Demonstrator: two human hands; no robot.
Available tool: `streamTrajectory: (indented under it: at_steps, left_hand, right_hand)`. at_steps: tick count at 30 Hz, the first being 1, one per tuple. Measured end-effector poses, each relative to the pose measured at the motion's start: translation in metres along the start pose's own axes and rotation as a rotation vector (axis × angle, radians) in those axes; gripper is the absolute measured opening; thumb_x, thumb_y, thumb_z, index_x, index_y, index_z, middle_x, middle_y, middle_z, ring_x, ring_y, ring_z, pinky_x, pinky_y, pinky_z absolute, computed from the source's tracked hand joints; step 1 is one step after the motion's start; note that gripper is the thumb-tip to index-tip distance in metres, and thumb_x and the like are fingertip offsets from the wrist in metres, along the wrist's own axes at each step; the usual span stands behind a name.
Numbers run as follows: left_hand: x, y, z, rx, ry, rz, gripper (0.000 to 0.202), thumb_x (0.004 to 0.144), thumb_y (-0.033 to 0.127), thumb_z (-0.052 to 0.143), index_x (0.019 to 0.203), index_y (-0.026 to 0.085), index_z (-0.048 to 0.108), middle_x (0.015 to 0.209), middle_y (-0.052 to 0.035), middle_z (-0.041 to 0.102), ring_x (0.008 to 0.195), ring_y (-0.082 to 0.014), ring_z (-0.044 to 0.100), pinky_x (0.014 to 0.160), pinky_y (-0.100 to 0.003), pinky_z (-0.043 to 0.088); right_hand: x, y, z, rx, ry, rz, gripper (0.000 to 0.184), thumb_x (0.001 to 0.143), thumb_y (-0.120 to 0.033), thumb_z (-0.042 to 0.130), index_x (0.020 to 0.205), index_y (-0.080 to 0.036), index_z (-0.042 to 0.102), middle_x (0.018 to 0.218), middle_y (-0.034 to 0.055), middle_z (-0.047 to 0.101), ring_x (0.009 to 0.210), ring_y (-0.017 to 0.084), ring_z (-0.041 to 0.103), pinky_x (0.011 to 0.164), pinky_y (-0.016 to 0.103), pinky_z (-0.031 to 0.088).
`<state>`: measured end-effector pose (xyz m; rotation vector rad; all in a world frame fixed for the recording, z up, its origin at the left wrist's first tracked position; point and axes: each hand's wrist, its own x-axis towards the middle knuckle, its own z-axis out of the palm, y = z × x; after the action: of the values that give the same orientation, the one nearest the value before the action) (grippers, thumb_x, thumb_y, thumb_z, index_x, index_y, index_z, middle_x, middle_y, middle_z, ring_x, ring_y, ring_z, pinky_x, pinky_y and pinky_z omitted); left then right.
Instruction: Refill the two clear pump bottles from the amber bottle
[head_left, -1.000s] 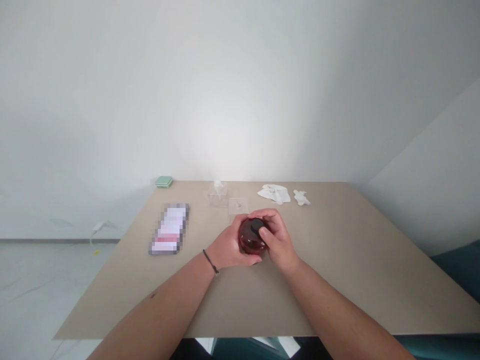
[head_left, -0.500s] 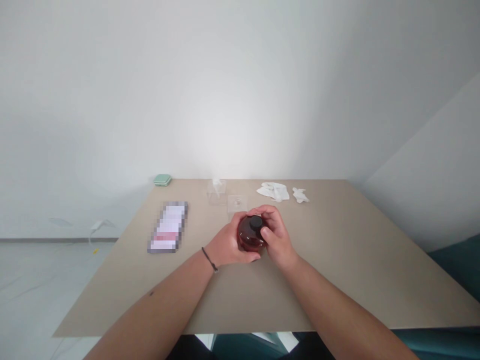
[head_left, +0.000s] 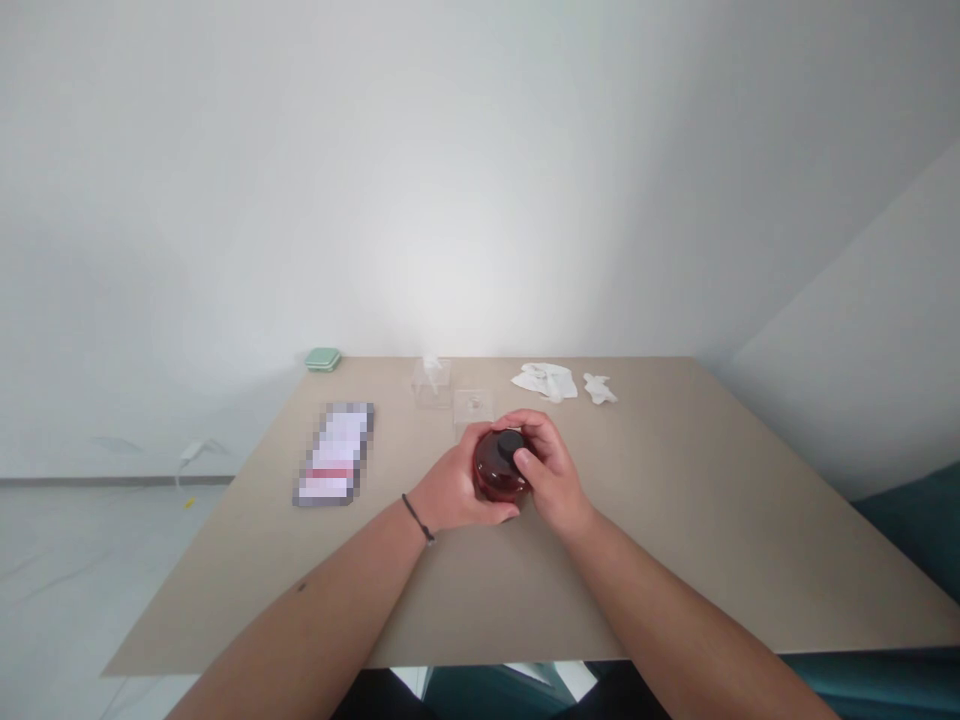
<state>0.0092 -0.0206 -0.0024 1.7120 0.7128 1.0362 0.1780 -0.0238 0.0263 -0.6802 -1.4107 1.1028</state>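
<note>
Left hand point(head_left: 450, 490) is cupping an upright dark-red jar point(head_left: 496, 478) on the table point(head_left: 675, 540); right hand point(head_left: 551, 470) is pinching its black cap point(head_left: 510, 444) from above.

A tan surface point(head_left: 675, 560) stands against a white wall. At its far left corner lies a small green case point(head_left: 322, 359). A flat, blurred rectangle point(head_left: 334, 455) lies on the left side. Near the far middle stand two small clear boxes point(head_left: 432, 380), one just nearer point(head_left: 473, 408) than the other. Far right of them lie crumpled white cloths point(head_left: 545, 380), a smaller piece point(head_left: 600, 388) beside them. A white cable point(head_left: 187, 455) lies on the floor at left.
</note>
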Motion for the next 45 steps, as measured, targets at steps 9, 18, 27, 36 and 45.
streamTrajectory:
  at_steps: [9,18,27,36,45]
  left_hand:
    - [-0.0005,-0.0008,0.0009,-0.018,-0.004,0.010,0.088,0.065,0.026,0.087,0.137,0.024,0.037,0.134,-0.0132,0.059,0.119,-0.0329,0.064,0.098,-0.048,0.054]
    - [-0.0011,-0.0023,0.0016,-0.017,0.015,-0.011,0.088,0.064,0.030,0.088,0.136,0.024,0.038,0.129,-0.0121,0.061,0.110,-0.0303,0.066,0.090,-0.044,0.056]
    - [0.0006,-0.0023,0.0003,0.006,0.012,0.044,0.089,0.064,0.030,0.088,0.137,0.023,0.038,0.129,-0.0122,0.061,0.113,-0.0309,0.065,0.096,-0.047,0.054]
    - [0.0004,0.0024,0.0007,-0.007,0.006,-0.003,0.086,0.065,0.029,0.088,0.136,0.023,0.039,0.131,-0.0128,0.061,0.117,-0.0323,0.065,0.099,-0.048,0.054]
    - [0.0001,0.0011,0.0006,-0.016,-0.004,0.010,0.087,0.065,0.029,0.088,0.136,0.022,0.037,0.132,-0.0132,0.060,0.118,-0.0323,0.065,0.099,-0.048,0.053]
  right_hand:
    - [0.0002,-0.0041,-0.0010,-0.031,-0.040,-0.019,0.041,0.085,-0.055,0.071,0.117,-0.029,0.063,0.113,0.0048,0.066,0.105,0.023,0.063,0.094,0.039,0.052]
    - [0.0028,-0.0089,-0.0010,-0.120,-0.066,-0.129,0.028,0.095,-0.050,0.060,0.111,-0.029,0.070,0.106,0.0048,0.065,0.101,0.022,0.063,0.093,0.038,0.050]
    - [0.0040,-0.0080,-0.0047,-0.134,-0.105,-0.124,0.032,0.098,-0.050,0.054,0.114,-0.029,0.071,0.112,0.0059,0.067,0.110,0.024,0.061,0.100,0.040,0.047]
    - [0.0032,-0.0078,-0.0018,-0.097,-0.063,-0.054,0.033,0.090,-0.056,0.063,0.105,-0.027,0.066,0.107,0.0057,0.068,0.103,0.023,0.063,0.095,0.040,0.051]
    - [0.0034,-0.0072,-0.0014,-0.091,-0.066,-0.077,0.032,0.088,-0.053,0.068,0.106,-0.027,0.065,0.106,0.0052,0.068,0.101,0.023,0.064,0.092,0.039,0.052]
